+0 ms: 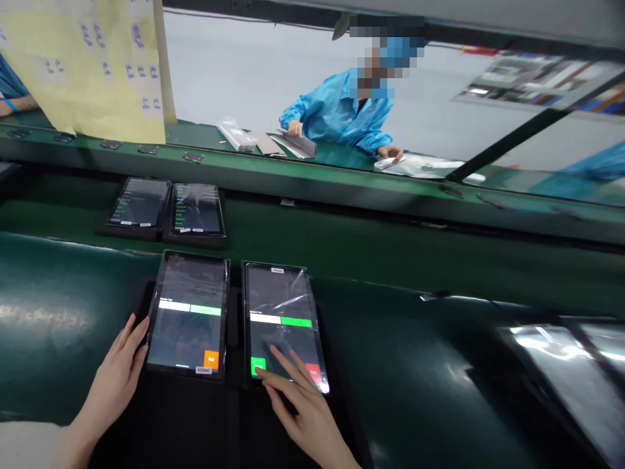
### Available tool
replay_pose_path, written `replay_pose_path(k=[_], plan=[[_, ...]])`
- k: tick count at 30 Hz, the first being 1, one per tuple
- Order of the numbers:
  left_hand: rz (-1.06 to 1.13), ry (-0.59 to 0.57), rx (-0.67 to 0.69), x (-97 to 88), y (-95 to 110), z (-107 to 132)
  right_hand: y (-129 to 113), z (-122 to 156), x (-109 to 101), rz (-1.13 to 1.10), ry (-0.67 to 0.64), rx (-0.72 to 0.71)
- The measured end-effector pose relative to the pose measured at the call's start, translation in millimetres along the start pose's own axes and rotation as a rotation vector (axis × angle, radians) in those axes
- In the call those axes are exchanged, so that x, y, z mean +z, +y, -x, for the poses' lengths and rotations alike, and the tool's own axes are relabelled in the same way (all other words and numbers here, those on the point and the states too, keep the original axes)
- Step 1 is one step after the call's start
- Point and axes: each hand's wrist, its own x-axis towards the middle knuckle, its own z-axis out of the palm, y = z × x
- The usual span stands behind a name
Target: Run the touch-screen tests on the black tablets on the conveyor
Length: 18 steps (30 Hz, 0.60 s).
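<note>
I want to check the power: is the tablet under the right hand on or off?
On: the tablet under the right hand shows a white-and-green bar and a green button.

bench: green conveyor (390,215) — glossy | behind: pale grey surface (244,71) | left: yellow sheet (97,65)

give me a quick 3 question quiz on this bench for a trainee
1. True or false: the right hand touches the right tablet.
2. What colour is the button at its fingertip? A red, B green, C orange.
3. Fill in: the left hand lies at the edge of the ___ tablet.
Key: 1 true; 2 B; 3 left tablet.
</note>
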Motion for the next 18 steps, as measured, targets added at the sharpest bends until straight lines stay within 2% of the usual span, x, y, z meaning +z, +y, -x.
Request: replay_pose_path(k=[7, 13, 18], plan=[[-0.012, 0.005, 0.026, -0.5, 0, 0, 1, 2, -2, -0.021, 0.095, 0.005], [-0.051, 0.023, 0.026, -0.4, 1, 0, 1, -1, -3, -0.001, 0.098, 0.001], [-0.059, 0.054, 0.127, -4.2, 6, 0, -13, 2, -4, -0.061, 0.124, 0.089]])
